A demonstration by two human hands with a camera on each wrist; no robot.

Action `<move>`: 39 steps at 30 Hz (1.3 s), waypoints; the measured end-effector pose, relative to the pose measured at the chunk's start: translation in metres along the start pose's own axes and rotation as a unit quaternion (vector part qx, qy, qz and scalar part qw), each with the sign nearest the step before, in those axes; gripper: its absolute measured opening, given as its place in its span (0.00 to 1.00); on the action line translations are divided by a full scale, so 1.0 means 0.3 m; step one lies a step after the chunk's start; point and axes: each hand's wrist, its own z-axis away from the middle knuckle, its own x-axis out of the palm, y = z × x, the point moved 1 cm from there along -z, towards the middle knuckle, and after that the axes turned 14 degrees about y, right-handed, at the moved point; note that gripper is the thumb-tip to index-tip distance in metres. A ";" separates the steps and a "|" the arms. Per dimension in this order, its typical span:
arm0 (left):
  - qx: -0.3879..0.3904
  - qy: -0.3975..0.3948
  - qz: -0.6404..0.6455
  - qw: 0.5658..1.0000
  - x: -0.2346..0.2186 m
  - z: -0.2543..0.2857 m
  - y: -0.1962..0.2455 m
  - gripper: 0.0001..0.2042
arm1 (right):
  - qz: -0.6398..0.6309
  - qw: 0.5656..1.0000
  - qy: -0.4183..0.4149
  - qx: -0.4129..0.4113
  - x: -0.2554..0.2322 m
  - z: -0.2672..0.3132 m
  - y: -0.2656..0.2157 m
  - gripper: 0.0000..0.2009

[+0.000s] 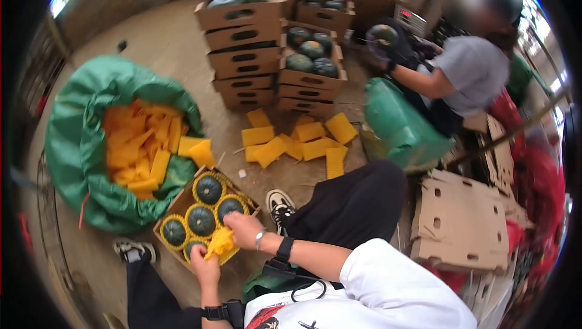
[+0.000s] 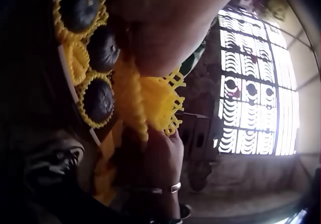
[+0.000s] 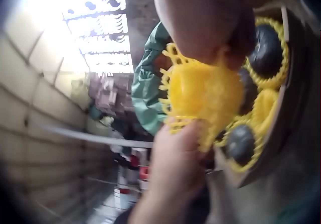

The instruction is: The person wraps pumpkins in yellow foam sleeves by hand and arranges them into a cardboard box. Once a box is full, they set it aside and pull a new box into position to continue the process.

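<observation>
Both hands pinch a yellow foam net sleeve [image 1: 221, 243] over the near corner of a cardboard box [image 1: 165, 241]. My left hand [image 1: 205, 268] grips its lower left edge; my right hand [image 1: 244, 230], with a bracelet at the wrist, grips its upper right side. Stretched between the hands, the net [image 2: 158, 101] shows an open mesh rim in the left wrist view. In the right wrist view the net [image 3: 200, 91] spreads between my left hand [image 3: 175, 153] and right hand [image 3: 205, 23]. Dark green squashes [image 1: 200, 220] in yellow nets sit in the box. Fingertips are partly hidden.
A green sack [image 1: 79, 141] of yellow nets stands left of the box. More flat nets [image 1: 315, 149] lie on the floor. Stacked cartons [image 1: 244, 56] of squashes stand beyond. At right, a seated person [image 1: 470, 74] holds a squash, near flattened cardboard [image 1: 461, 223].
</observation>
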 end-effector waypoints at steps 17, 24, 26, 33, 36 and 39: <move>0.107 0.124 -0.093 0.982 -0.069 -0.472 0.077 0.20 | 0.123 0.951 0.149 -0.241 0.217 -0.566 -0.017 0.08; 0.157 0.156 -0.236 0.946 -0.068 -0.460 0.040 0.27 | 0.048 0.945 -0.045 -0.320 0.426 -0.549 0.054 0.09; 0.213 0.121 -0.228 0.942 -0.072 -0.464 0.048 0.24 | 0.082 0.935 -0.031 -0.345 0.378 -0.577 0.075 0.10; 0.130 0.099 -0.293 0.942 0.024 -0.564 -0.069 0.09 | 0.308 0.911 -0.002 -0.276 0.376 -0.570 0.112 0.07; 0.112 0.140 -0.290 0.940 0.035 -0.538 -0.017 0.13 | 0.312 0.929 0.013 -0.199 0.406 -0.604 0.079 0.08; 0.158 0.149 -0.252 0.943 0.052 -0.460 0.060 0.17 | 0.288 0.933 0.029 -0.214 0.439 -0.587 0.109 0.07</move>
